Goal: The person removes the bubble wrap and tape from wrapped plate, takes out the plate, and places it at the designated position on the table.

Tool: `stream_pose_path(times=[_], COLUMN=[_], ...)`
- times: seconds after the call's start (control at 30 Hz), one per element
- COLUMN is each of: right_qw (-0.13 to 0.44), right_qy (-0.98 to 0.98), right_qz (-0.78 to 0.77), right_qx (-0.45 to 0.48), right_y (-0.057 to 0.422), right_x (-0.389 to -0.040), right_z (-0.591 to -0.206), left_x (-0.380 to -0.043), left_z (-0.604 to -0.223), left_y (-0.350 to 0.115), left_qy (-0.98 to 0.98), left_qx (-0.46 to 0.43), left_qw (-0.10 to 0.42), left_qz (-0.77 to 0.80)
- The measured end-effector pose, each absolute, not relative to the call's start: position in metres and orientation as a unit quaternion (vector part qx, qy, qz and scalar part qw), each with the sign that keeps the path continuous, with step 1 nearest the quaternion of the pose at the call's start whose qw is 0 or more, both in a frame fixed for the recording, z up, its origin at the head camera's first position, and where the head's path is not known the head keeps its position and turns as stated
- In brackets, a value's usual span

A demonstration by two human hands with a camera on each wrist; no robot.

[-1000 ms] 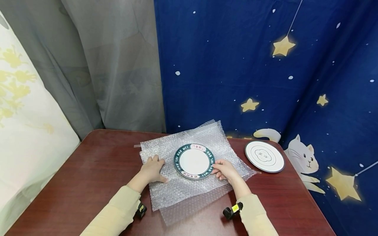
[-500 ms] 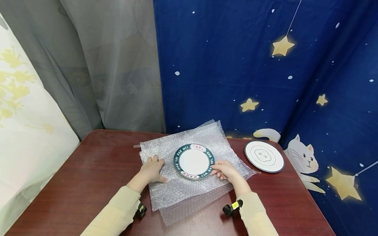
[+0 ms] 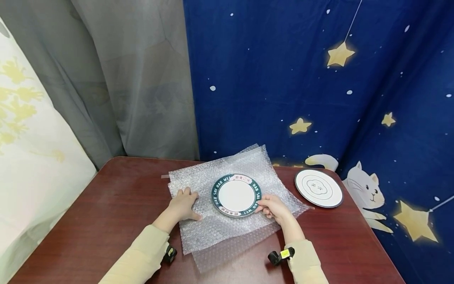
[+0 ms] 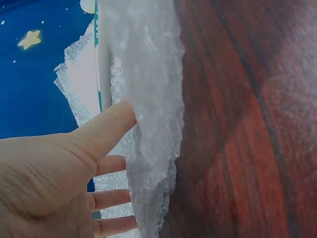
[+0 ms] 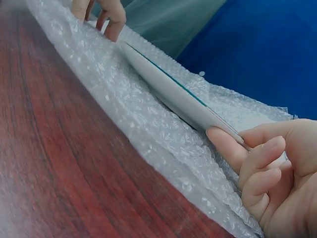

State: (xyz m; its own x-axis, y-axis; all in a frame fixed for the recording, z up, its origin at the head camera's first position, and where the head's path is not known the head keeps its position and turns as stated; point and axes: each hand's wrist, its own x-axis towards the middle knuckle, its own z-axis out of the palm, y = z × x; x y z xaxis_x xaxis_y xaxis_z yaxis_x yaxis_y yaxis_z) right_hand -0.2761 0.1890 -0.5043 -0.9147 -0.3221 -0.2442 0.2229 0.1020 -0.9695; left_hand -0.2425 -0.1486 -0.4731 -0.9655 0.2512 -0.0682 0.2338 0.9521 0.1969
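A white plate [image 3: 236,195] with a green lettered rim lies over the bubble wrap [image 3: 205,232] near the middle of the table. My right hand [image 3: 274,208] pinches its right edge between thumb and fingers. In the right wrist view the plate [image 5: 168,91] shows edge-on, slightly tilted, its near rim held by the right hand [image 5: 277,168]. My left hand [image 3: 183,204] rests with spread fingers on the left part of the bubble wrap. In the left wrist view the thumb and fingers of the left hand [image 4: 54,173] press on the wrap [image 4: 153,99].
A second white plate [image 3: 318,188] with a dark rim and a line pattern sits at the table's back right corner. The reddish-brown table [image 3: 117,197] backs onto a grey curtain [image 3: 149,79] and a blue starry curtain [image 3: 262,79].
The green-rimmed plate has shifted slightly to the right and turned a little, with my right hand moving along with it. The left hand has stayed in place on the bubble wrap.
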Motion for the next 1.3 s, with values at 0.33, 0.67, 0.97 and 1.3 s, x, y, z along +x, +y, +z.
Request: stream_pose_path(times=[0.33, 0.67, 0.97, 1.3], right_qw=[0.183, 0.172, 0.176, 0.159], right_qy=[0.720, 0.724, 0.714, 0.706], right_qz=[-0.670, -0.668, -0.677, -0.690], right_qx=[-0.012, -0.004, -0.007, 0.003], right_y=[0.186, 0.185, 0.187, 0.188], right_x=[-0.271, -0.266, -0.268, -0.264], right_z=[-0.505, -0.504, -0.504, -0.501], left_x=[-0.240, -0.236, -0.238, -0.239], left_z=[-0.475, -0.476, -0.474, -0.474], left_y=[-0.151, -0.152, -0.151, -0.151], left_qy=[0.986, 0.984, 0.984, 0.985], left_qx=[0.128, 0.129, 0.127, 0.127], left_qw=[0.040, 0.037, 0.047, 0.052], left_qz=[0.098, 0.115, 0.111, 0.106])
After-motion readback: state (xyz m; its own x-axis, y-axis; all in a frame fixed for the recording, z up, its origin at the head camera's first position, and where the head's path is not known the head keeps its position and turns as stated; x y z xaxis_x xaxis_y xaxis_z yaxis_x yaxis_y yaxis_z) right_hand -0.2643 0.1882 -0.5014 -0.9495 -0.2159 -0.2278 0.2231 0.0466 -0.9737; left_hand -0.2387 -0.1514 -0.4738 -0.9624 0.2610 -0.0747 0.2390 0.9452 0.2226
